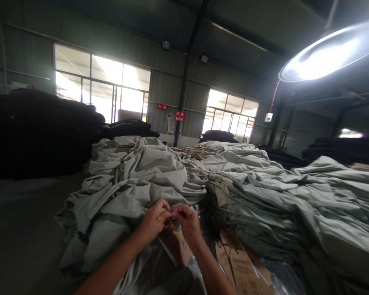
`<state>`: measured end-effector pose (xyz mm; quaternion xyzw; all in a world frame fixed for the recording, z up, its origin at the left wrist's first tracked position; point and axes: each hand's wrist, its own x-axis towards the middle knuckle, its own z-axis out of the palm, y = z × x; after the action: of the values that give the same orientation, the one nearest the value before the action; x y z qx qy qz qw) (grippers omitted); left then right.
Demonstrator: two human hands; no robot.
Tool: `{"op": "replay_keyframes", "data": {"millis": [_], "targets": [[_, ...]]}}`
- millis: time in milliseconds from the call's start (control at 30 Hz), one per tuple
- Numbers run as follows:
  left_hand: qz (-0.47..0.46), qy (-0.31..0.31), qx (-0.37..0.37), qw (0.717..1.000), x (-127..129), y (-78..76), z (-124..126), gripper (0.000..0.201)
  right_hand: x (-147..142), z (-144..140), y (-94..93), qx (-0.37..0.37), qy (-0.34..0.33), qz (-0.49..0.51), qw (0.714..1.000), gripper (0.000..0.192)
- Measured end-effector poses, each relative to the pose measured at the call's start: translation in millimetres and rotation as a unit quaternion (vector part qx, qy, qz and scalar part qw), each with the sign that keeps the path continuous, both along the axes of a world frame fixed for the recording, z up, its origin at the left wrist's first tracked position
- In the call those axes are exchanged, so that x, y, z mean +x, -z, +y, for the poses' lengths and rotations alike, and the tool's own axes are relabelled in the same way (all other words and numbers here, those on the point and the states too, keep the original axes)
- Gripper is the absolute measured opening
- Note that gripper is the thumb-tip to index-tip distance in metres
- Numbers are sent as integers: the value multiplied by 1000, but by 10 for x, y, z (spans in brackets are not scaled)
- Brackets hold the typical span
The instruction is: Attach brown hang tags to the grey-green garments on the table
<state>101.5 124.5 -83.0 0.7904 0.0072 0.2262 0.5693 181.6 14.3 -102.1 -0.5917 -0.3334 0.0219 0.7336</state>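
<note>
My left hand [156, 219] and my right hand [187, 223] meet fingertip to fingertip in front of me, both closed in a pinch. Just below the fingers hangs a brown cardboard tag [176, 241], its upper end at my fingertips; the exact spot gripped, or any thin cord there, is too small to see. Behind and left of the hands lies a heap of crumpled grey-green fabric [153, 164]. To the right of my right forearm, more printed brown cardboard tags [241, 266] lie together, with dark cords [213, 217] bunched at their far end.
A second pile of grey-green fabric [273, 196] spreads along the right. Clear plastic [283, 276] lies beside the tags. Large dark stacks [37, 131] stand at left. A bright lamp [332, 53] hangs upper right, with a switch [268, 117] on a red cord.
</note>
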Motion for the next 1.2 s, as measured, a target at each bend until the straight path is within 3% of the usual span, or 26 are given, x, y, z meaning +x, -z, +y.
{"op": "replay_keyframes", "data": {"millis": [100,200,300,367,600,733,767,867,967,1067,1200], "targets": [[-6,78,-83,994,45,87,17,42,-13,0,-14,19,-96,75,992,19],[-32,113,-99,988,65,130,24,66,-32,4,-3,53,-148,147,977,29],[-35,119,-83,989,55,123,22,72,-39,8,21,61,-180,194,963,39],[-29,118,-84,989,49,114,17,72,-41,9,32,52,-186,200,961,36],[-28,63,-47,996,38,45,0,57,-53,-24,-21,47,-155,163,973,30],[-21,-111,15,993,-37,-100,-59,17,-65,-15,-67,46,-38,46,997,21],[18,-131,12,991,-62,-133,-81,18,-75,-2,-68,43,-14,20,999,19],[198,-62,-86,974,-132,-192,-134,37,-116,50,-37,40,5,-43,998,15],[259,3,-166,952,-152,-189,-122,31,-148,99,34,39,-5,-63,997,13],[274,-34,-95,956,-124,-153,-42,21,-170,154,137,25,-55,0,998,14],[200,-137,173,955,-102,-103,57,13,-184,237,260,-18,-112,80,990,19]]}}
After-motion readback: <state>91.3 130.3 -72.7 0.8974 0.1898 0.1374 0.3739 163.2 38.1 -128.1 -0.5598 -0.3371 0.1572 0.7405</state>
